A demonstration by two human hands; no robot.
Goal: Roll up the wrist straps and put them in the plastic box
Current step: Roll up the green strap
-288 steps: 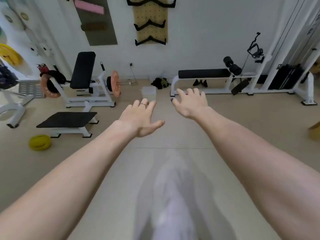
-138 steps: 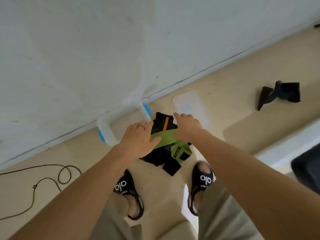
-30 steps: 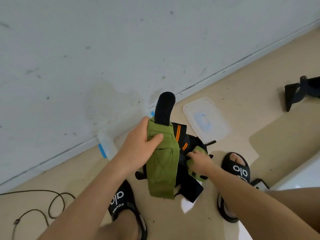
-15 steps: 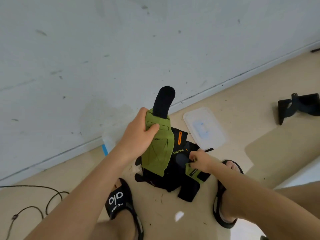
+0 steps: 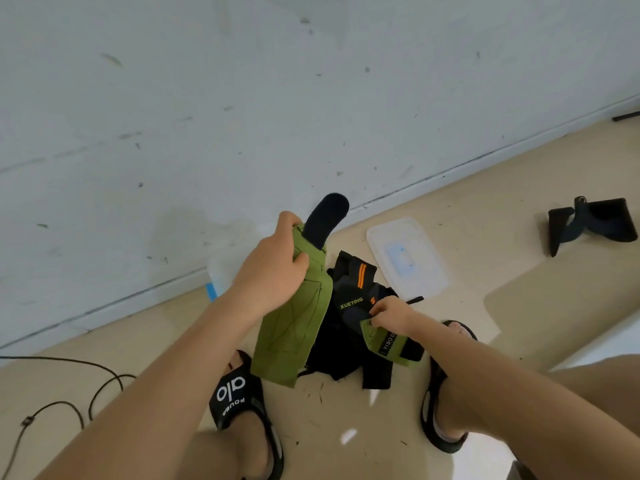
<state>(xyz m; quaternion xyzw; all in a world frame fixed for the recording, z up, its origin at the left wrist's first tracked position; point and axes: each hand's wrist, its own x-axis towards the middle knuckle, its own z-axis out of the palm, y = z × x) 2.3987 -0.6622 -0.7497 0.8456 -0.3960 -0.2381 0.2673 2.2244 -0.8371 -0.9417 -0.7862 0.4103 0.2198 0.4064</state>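
"XUEYING" runs in yellow-green letters across the black wrist strap; the green strap reads "YIBOD", perhaps cut short; the left sandal shows "alo" above "ROUGE", which is blurry.

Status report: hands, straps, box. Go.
Left hand grips green wrist strap, lifted, unrolled. Right hand pinches second green strap on floor pile. Plastic box mostly hidden behind left hand, lid off.
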